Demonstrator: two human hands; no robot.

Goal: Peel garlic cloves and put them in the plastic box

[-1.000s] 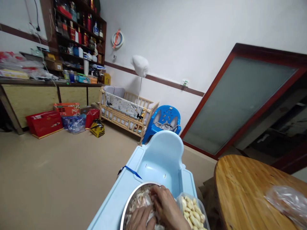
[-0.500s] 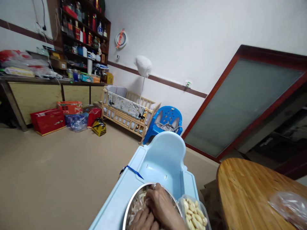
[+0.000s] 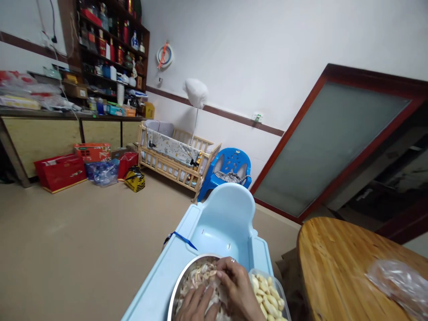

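Note:
A round metal bowl (image 3: 174, 294) holds pale garlic skins and cloves (image 3: 199, 275) and stands on the tray of a light blue plastic high chair (image 3: 155, 285). My left hand (image 3: 197, 305) lies in the bowl, fingers stretched over the garlic. On the bowl's right side, my right hand (image 3: 238, 285), with a ring on one finger, pinches thumb and forefinger together on what looks like a garlic clove (image 3: 214, 273). A clear plastic box (image 3: 283, 294) with peeled garlic cloves (image 3: 267, 296) sits close by on the right. The bowl's near side is out of frame.
At the right stands a wooden table (image 3: 331, 258) with a clear plastic bag (image 3: 397, 283). Beyond the high chair are a blue plastic chair (image 3: 232, 160) and a wooden crib (image 3: 170, 165). Bags, including a red one (image 3: 62, 171), stand on the floor by a cluttered counter (image 3: 43, 129).
My right hand has turned and shifted right, its thumb and forefinger now showing in a pinch. More of the garlic shows between my hands. The whole view has shifted slightly.

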